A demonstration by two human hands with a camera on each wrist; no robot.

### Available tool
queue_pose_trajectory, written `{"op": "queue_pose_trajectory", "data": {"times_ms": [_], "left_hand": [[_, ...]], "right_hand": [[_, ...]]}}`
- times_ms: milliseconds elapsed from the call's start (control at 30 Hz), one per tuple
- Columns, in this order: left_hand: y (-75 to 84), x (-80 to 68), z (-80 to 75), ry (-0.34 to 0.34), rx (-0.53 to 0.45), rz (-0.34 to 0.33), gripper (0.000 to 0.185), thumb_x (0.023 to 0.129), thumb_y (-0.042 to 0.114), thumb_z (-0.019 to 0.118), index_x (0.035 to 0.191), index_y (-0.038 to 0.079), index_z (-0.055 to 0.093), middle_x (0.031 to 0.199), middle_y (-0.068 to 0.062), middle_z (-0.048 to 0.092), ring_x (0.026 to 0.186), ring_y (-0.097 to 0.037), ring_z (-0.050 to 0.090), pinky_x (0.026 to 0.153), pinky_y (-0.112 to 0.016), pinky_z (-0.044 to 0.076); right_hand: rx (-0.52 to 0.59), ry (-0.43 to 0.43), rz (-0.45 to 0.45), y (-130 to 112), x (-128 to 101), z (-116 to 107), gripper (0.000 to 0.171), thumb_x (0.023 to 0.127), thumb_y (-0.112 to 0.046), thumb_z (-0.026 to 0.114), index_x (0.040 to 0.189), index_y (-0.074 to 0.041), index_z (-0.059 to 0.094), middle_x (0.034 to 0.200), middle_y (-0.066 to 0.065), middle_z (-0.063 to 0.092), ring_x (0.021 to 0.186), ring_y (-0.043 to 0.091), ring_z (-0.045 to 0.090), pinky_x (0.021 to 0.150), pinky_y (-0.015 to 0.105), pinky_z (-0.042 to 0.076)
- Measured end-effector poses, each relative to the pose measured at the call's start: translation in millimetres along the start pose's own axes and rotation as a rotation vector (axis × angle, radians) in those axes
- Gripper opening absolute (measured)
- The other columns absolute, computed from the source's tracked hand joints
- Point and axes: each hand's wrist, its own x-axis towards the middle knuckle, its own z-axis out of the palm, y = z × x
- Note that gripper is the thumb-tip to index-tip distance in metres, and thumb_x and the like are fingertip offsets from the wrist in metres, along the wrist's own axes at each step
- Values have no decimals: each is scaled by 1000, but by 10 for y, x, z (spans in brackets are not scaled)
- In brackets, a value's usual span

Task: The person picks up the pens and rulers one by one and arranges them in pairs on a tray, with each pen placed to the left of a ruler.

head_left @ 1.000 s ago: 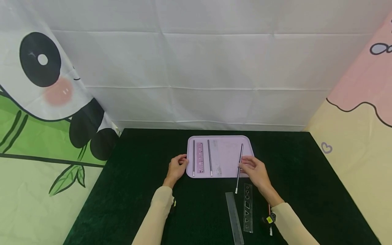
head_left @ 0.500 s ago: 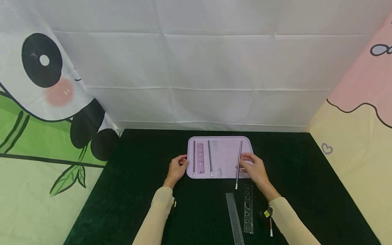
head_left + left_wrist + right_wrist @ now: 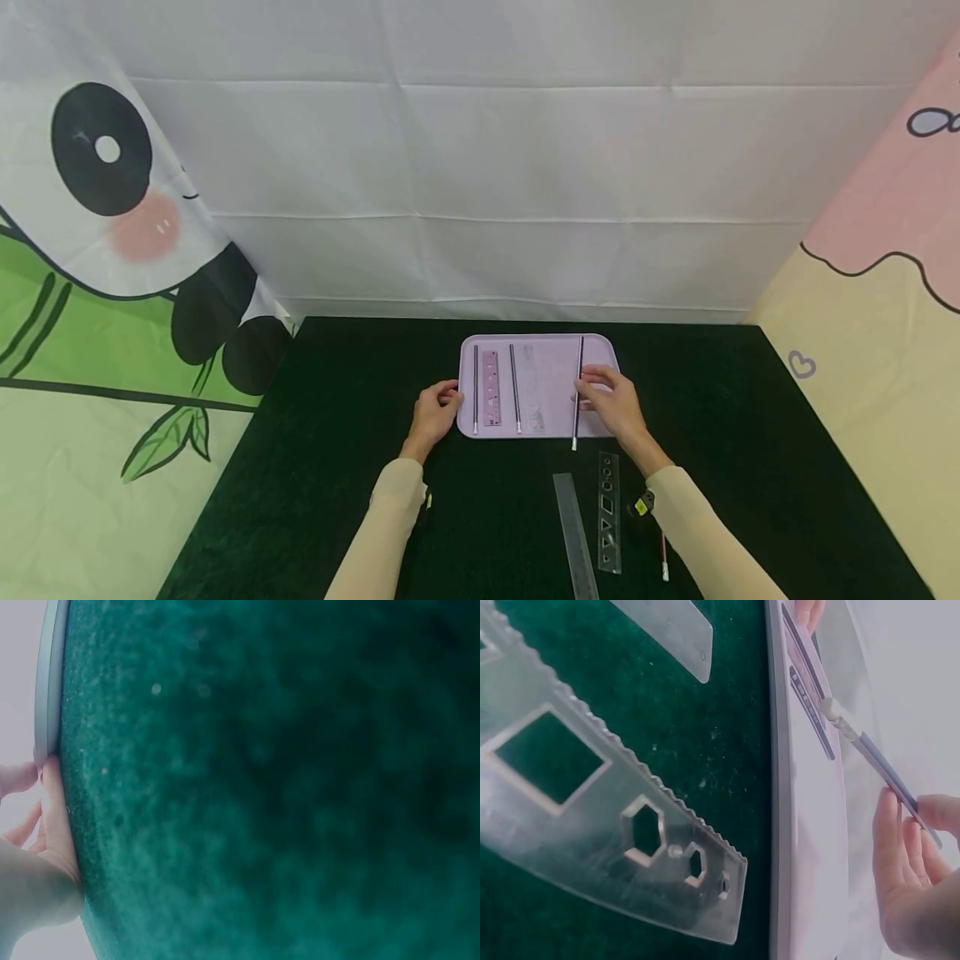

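My right hand (image 3: pixel 617 408) pinches a dark pencil (image 3: pixel 581 354) between thumb and fingers over the right part of a lilac tray (image 3: pixel 555 387). In the right wrist view, the pencil's pale eraser end (image 3: pixel 831 709) points away from the fingers. My left hand (image 3: pixel 435 412) grips the tray's left rim, thumb and fingertips meeting at the edge (image 3: pixel 49 697) in the left wrist view. Lying side by side on the tray are a pencil (image 3: pixel 476 387), a pink stencil ruler (image 3: pixel 491 387), a second pencil (image 3: pixel 515 387) and a clear ruler (image 3: pixel 530 375).
On the dark green cloth (image 3: pixel 360 375), in front of the tray, lie a plain clear ruler (image 3: pixel 575 533) and a clear stencil ruler (image 3: pixel 609 512) with cut-out shapes. Another pencil (image 3: pixel 664 562) lies partly hidden by the right sleeve. A white curtain (image 3: pixel 525 208) hangs behind the table.
My right hand has moved left and slightly farther away with the pencil, which now stands more upright in the head view and lies mostly above the tray. My left hand has stayed put.
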Motion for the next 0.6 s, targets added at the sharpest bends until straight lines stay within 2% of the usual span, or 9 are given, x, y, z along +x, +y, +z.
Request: {"op": "queue_pose_trajectory", "data": {"times_ms": [333, 600], "left_hand": [[4, 7, 9, -1, 1, 21, 36, 103, 14, 63, 136, 3, 63, 114, -11, 65, 103, -25, 59, 95, -42, 50], [-1, 10, 9, 2, 3, 20, 35, 103, 15, 63, 136, 3, 63, 114, -11, 66, 103, -25, 59, 94, -42, 50]], "right_hand": [[6, 8, 19, -19, 125, 64, 35, 101, -14, 67, 131, 4, 60, 125, 25, 63, 94, 29, 73, 76, 27, 59], [-23, 28, 36, -5, 222, 108, 34, 101, -16, 67, 131, 0, 62, 124, 22, 64, 95, 29, 72, 76, 25, 59]]}}
